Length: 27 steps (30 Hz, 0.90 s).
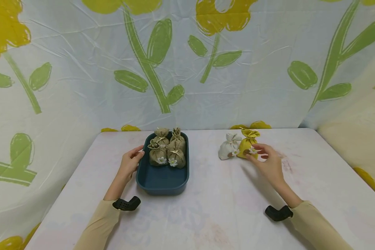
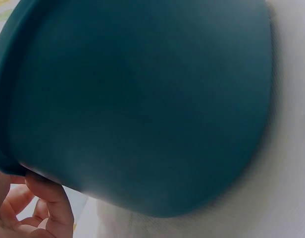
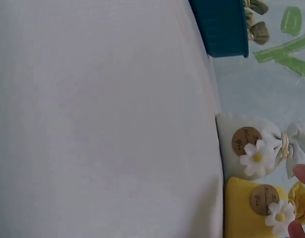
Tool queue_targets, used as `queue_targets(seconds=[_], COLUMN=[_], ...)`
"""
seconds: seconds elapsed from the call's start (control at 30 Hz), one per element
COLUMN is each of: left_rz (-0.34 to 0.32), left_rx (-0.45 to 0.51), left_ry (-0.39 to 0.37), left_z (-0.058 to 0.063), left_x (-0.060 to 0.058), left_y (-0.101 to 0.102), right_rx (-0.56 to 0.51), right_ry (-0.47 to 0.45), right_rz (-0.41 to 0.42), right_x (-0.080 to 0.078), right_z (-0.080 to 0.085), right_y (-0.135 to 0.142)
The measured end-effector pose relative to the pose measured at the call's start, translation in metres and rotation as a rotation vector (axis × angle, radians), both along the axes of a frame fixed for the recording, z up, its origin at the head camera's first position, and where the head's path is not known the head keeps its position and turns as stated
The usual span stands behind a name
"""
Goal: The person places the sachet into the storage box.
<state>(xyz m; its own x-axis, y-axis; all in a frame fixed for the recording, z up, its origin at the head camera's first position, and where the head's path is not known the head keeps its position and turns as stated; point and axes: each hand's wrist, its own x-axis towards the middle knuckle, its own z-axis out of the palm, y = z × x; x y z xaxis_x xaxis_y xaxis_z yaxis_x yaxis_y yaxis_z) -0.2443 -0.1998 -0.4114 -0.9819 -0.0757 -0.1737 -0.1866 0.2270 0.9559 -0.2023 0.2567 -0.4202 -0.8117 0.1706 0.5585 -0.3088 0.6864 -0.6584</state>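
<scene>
Left hand (image 1: 131,161): gripping the left rim of one dark-blue, rounded rectangular tray (image 1: 162,180), just to the hand's right, containing four olive-brown tied cloth pouches (image 1: 176,157). Well apart to that hand's right: one white tied cloth pouch (image 1: 226,148), flower-trimmed, just left of the right hand (image 1: 270,165). Last: one yellow tied cloth pouch (image 1: 245,146), flower-trimmed, right hand's thumb and fingers bent about it, whether gripped cannot be told.

Pale table (image 1: 218,208): tray (image 1: 162,178), two pouches (image 1: 226,148)

Head view looks forward-down; wrist views, nearer, share tray (image 1: 162,180)
</scene>
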Motion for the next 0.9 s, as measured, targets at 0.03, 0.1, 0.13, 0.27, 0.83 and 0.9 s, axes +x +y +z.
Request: queue_targets(seconds=[0.03,0.1,0.13,0.27,0.83,0.9], left_rz=[0.001,0.004,0.005,0.008,-0.01,-0.006], left_rx=[0.003,0.003,0.001,-0.003,-0.025,-0.028], left_ry=[-0.001,-0.004,-0.003,0.0,0.001,0.001], left_z=[0.0,-0.001,-0.001,-0.001,-0.002,-0.001], left_x=[0.0,0.0,0.0,-0.001,0.0,0.0], left_y=[0.0,0.0,-0.001,-0.001,0.0,-0.001], right_rx=[-0.004,-0.013,-0.017,-0.033,-0.127,-0.126], right_ry=[-0.004,-0.016,-0.025,-0.085,-0.347,-0.373], right_rz=[-0.003,-0.005,-0.008,-0.019,0.026,0.038], right_x=[-0.001,-0.002,-0.003,-0.006,-0.034,-0.038], right_z=[-0.001,-0.002,-0.002,-0.002,0.007,0.008], right_y=[0.002,0.005,0.007,0.013,0.03,0.03])
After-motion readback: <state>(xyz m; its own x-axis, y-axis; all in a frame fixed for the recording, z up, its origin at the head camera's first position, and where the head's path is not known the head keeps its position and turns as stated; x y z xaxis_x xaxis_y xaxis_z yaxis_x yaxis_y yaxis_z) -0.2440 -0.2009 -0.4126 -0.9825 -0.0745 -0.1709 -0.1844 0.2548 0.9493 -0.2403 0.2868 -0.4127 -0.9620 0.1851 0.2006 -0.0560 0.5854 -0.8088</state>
